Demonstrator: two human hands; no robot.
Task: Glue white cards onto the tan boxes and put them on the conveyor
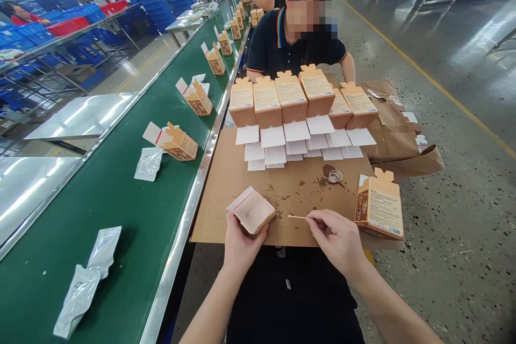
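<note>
Head camera: silver pouches (104, 250) lie on the green belt (44, 231), left of the left hand (243, 247), whose thumb and fingers close around a tilted carton (258, 214). The right hand (336, 237) pinches a thin swab (296, 217) pointing toward that carton; a clear dish (335, 176) sits beyond this pinch, a printed box (379, 205) to its right.

Head cam: worn on person's head, faces fwd & down. Close range, lower ctr.: L hand (242, 244) & R hand (338, 239) at near edge of cardboard sheet (220, 183). Mid range: co-worker (264, 45) opp. Green belt (116, 193) runs lower L to upper ctr.; floor (455, 199) at R.
</note>
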